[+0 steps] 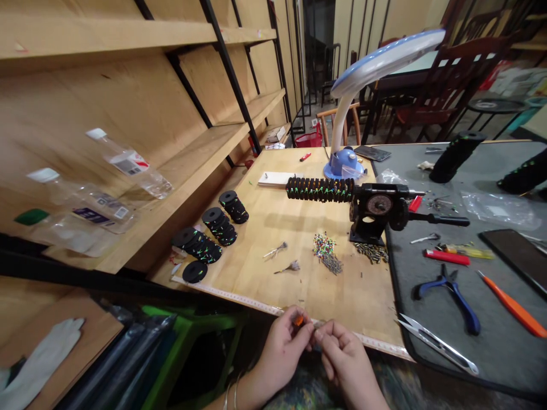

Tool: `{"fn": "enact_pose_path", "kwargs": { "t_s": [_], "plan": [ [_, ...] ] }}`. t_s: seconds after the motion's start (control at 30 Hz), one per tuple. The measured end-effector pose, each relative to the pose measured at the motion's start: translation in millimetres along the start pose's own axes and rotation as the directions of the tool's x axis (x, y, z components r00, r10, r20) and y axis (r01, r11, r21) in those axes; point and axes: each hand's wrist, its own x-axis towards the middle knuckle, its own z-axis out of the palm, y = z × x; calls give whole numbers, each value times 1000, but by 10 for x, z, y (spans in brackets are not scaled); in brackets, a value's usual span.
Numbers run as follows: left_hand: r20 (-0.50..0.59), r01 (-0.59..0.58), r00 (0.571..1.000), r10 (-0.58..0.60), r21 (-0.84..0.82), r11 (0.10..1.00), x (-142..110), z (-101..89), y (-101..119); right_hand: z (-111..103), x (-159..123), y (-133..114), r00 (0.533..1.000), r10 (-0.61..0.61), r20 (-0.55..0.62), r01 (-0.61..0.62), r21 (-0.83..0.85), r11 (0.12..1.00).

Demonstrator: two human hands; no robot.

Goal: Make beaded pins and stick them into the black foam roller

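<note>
Both hands meet at the near edge of the wooden board [299, 285]. My left hand [284, 344] pinches a small orange piece [298, 320] between thumb and fingertips. My right hand [346, 359] is closed in a pinch right beside it, its fingertips touching the left ones; what it holds is too small to name. Just beyond the hands runs a measuring tape [239, 298] along the board's edge. Further out lie a heap of coloured pins [327, 250] and two small tufts [284, 257].
A black winder [376, 210] with a wound spool [320, 189] stands mid-board, a blue lamp [346, 162] behind it. Rows of black discs [213, 230] lie at left. On the grey mat: blue pliers [453, 290], snips [436, 343], orange tool [513, 307], red lighter [447, 257].
</note>
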Motion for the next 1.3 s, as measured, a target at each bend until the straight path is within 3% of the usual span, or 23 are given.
{"fn": "enact_pose_path", "kwargs": {
  "t_s": [0.33, 0.6, 0.8, 0.97, 1.1, 1.3],
  "plan": [
    [-14, -110, 993, 116, 207, 972, -48, -39, -66, 7, -21, -10, 996, 90, -9, -90, 7, 996],
    [24, -250, 962, 271, 474, 845, -99, -79, -41, 6, -32, -4, 997, 79, -23, -77, 76, 994],
    [79, -321, 939, 336, 554, 768, -115, -83, -4, -11, -3, -2, 998, 56, -18, -56, 35, 998],
    [115, -331, 939, 323, 552, 765, -111, -75, 11, -26, -1, 1, 1000, 26, 11, -26, 35, 999],
    [114, -304, 951, 288, 521, 798, -110, -67, -6, -17, -9, -8, 999, 21, -29, -19, 53, 998],
    [90, -114, 992, 91, 289, 951, -128, -46, -18, 2, -40, -71, 996, -10, -88, 21, 117, 993]
  ]
}}
